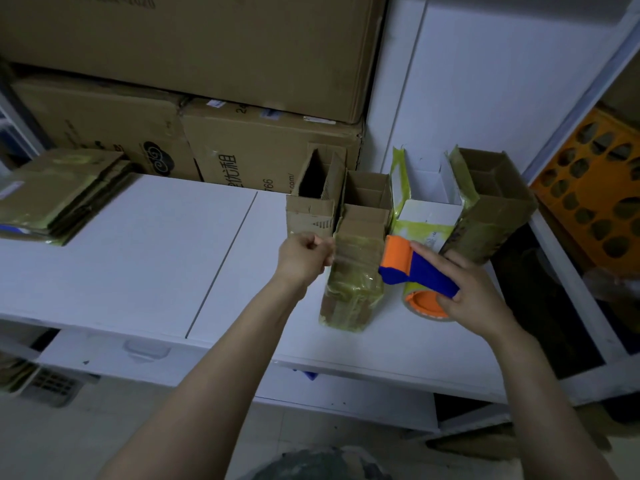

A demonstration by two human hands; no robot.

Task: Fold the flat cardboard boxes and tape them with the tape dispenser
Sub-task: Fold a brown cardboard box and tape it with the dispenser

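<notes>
cardboard, brown and glossy with yellowed tape: the middle box [353, 271] sat on the white table [156, 254] with its open end away from me. i couldn't tell if it was upright or tipped toward me. my right hand [474, 296] gripped the tape dispenser [412, 268], fingers wrapped round the blue handle and the roll, orange head touching the box's right edge. my left hand [304, 254] was at the box's left edge, fingers curled tight, thumb and forefinger pinching that edge as far as i could see. whether a tape end was in the pinch, can't say.

risks, my read:
- the box looked light and was braced from one side only, so a hard pull on the dispenser would likely drag or twist it and skew the strip.
- the old tape was wrinkled, so a new strip could bubble or bond badly.
- if the left pinch slipped, the flaps could spring open.

containers:
- middle box: the open end showed only cardboard flaps.
- behind-left of it, an open brown box [311, 209]: dark inside, contents not visible.
- just right of it, a white box [426, 202]: open, only white walls seen.
- further right, a taped brown box [491, 209]: open, only inner flaps seen.
- far left of it, a stack of flat boxes [59, 192], not yet folded.
</notes>
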